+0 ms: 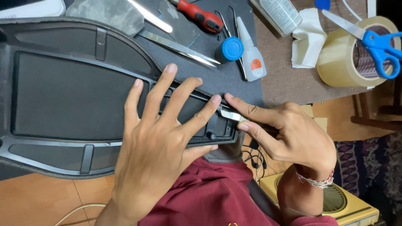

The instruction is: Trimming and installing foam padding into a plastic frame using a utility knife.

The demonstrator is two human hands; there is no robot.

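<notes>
A large black plastic housing (63, 96) lies on the dark mat, its narrow end toward me. My left hand (159, 142) rests flat on that narrow end with fingers spread, pressing it down. My right hand (289, 134) pinches a small metal tool (229, 114) between thumb and forefinger, its tip against the housing's end edge beside my left forefinger.
On the mat behind lie a red-handled screwdriver (200, 15), long metal blades (180, 48), tweezers (233, 29), a blue-capped jar (230, 49) and a glue bottle (252, 54). Blue scissors (374, 42) rest on a tape roll (341, 56). A yellow fan (335, 203) stands lower right.
</notes>
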